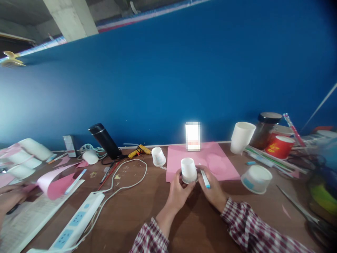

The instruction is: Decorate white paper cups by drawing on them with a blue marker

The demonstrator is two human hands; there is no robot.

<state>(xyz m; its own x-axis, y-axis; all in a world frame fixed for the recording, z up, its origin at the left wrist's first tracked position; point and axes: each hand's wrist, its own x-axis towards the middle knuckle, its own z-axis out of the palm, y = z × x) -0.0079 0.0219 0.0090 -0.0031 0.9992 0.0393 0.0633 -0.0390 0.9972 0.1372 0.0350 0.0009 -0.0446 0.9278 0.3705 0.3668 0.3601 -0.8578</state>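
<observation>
The left hand is grasping a white paper cup, its fingers curling round the cup's left side and its thumb lying along the lower edge. The cup is standing mouth-down in this hold, the narrow end facing up, just in front of a pink sheet on the brown table. The right hand is partly closing around a white marker, whose light blue end is pointing back toward the wearer. Its fingers are reaching to the cup's right side (whether they are actually pressing on it, I cannot tell). Both wrists are emerging from checked sleeves.

Another white cup is resting mouth-down just left of the pink sheet, with a yellow glue gun lying beside it. To the right, a pale tub is sitting near the right hand, and scissors are lying beyond it. A white power strip is stretching across the table to the left. At the far left edge, a co-worker's hand is showing near a curling pink strip; its grip is too blurred to tell.
</observation>
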